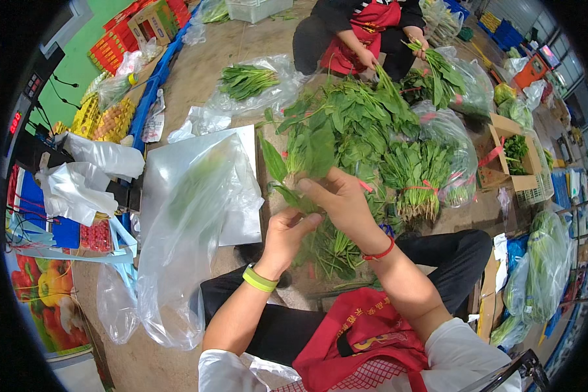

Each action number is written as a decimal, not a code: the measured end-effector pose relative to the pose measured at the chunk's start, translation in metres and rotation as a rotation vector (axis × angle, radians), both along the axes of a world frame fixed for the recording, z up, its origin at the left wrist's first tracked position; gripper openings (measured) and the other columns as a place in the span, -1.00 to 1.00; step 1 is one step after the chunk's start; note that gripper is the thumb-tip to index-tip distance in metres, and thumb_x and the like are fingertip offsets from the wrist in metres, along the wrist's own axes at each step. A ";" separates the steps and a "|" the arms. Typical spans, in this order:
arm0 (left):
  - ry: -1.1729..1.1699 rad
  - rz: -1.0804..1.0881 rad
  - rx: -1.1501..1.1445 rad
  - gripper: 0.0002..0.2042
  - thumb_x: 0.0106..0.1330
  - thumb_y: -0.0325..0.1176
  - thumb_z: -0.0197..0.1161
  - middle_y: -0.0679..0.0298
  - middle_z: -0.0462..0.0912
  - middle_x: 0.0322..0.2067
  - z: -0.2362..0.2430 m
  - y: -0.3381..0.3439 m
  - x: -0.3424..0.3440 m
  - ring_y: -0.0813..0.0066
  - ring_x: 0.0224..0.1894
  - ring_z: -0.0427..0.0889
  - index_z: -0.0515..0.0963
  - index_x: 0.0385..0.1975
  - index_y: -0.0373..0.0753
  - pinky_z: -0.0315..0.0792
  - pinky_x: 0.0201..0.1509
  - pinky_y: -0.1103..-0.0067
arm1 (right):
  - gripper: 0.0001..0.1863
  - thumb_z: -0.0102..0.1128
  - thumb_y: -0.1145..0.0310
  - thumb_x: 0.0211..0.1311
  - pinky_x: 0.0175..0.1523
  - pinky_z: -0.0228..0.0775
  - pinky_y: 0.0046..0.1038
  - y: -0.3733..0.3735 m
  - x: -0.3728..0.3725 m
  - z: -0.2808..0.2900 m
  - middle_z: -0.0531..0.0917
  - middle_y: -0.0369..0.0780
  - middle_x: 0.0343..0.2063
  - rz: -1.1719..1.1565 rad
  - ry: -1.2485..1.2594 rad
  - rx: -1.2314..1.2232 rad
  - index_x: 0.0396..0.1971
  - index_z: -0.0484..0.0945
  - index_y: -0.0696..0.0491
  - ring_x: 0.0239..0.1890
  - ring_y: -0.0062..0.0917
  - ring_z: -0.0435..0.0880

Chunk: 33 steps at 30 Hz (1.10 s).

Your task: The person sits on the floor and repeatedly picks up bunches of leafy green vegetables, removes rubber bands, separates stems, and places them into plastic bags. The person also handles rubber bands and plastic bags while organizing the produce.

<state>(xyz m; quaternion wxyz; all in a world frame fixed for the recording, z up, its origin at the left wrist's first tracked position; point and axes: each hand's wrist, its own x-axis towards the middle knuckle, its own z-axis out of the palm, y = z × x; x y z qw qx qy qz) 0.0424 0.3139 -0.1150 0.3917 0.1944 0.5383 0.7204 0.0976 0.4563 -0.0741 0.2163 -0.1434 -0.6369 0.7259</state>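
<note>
A small bunch of leafy greens (297,153) is upright between my hands. My right hand (336,199) is closed on it near the stems, thumb across them. My left hand (286,238) is just below, fingers curled round the lower leaves and partly hidden. Loose greens (343,255) lie under my hands, and a large leafy pile (362,117) is beyond them. Bundles with red ties (415,179) are to the right. A long clear bag (179,255), greenish inside, lies over a metal sheet (238,228) at my left.
A co-worker (353,26) opposite holds greens (441,75) in both hands. More greens (248,81) lie on a plastic sheet. A cardboard box (522,179) and bagged vegetables (542,255) are at right; blue crates (65,228) and white bags (78,186) are at left.
</note>
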 end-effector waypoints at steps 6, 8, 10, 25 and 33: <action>-0.002 0.010 0.009 -0.83 0.38 -0.49 0.30 0.30 0.73 -0.22 -0.008 -0.002 -0.003 0.60 -0.23 0.63 0.64 -0.09 -0.35 0.49 -0.09 0.61 | -0.72 0.30 0.32 0.39 -0.09 0.47 -0.58 0.006 0.009 0.009 0.73 -0.34 -0.20 0.006 -0.149 -0.051 -0.01 0.63 0.14 -0.19 -0.71 0.63; 0.022 0.031 -0.026 -0.91 0.41 -0.49 0.27 0.30 0.72 -0.23 -0.004 0.000 -0.002 0.58 -0.27 0.62 0.63 -0.17 -0.33 0.49 -0.16 0.59 | -0.72 0.30 0.28 0.40 -0.18 0.42 -0.60 0.006 0.009 0.004 0.70 -0.38 -0.27 -0.057 -0.104 -0.045 -0.03 0.64 0.12 -0.29 -0.73 0.59; -0.146 0.118 0.020 -0.90 0.43 -0.45 0.26 0.32 0.70 -0.23 -0.006 0.001 -0.001 0.60 -0.28 0.62 0.62 -0.16 -0.30 0.50 -0.18 0.62 | -0.74 0.29 0.28 0.41 -0.21 0.41 -0.60 0.003 0.012 0.002 0.69 -0.38 -0.31 -0.123 -0.096 -0.067 -0.05 0.64 0.12 -0.33 -0.73 0.57; -0.504 0.160 0.314 -0.80 0.50 -0.31 0.20 0.30 0.68 -0.25 -0.007 -0.020 -0.028 0.60 -0.30 0.61 0.59 -0.06 -0.30 0.55 -0.22 0.68 | -0.61 0.15 0.18 0.51 -0.06 0.45 -0.57 0.017 0.009 -0.017 0.63 -0.27 -0.14 -0.040 -0.224 -0.406 0.10 0.55 0.18 -0.15 -0.65 0.61; -0.136 0.208 -0.143 -0.64 0.44 -0.25 0.28 0.15 0.65 -0.03 0.013 -0.086 0.022 0.40 0.00 0.66 0.51 0.10 -0.36 0.54 -0.04 0.56 | -0.69 0.17 0.13 0.48 -0.27 0.33 -0.67 -0.022 -0.014 -0.005 0.65 -0.40 -0.27 0.534 -0.458 -0.216 -0.07 0.63 0.08 -0.31 -0.77 0.50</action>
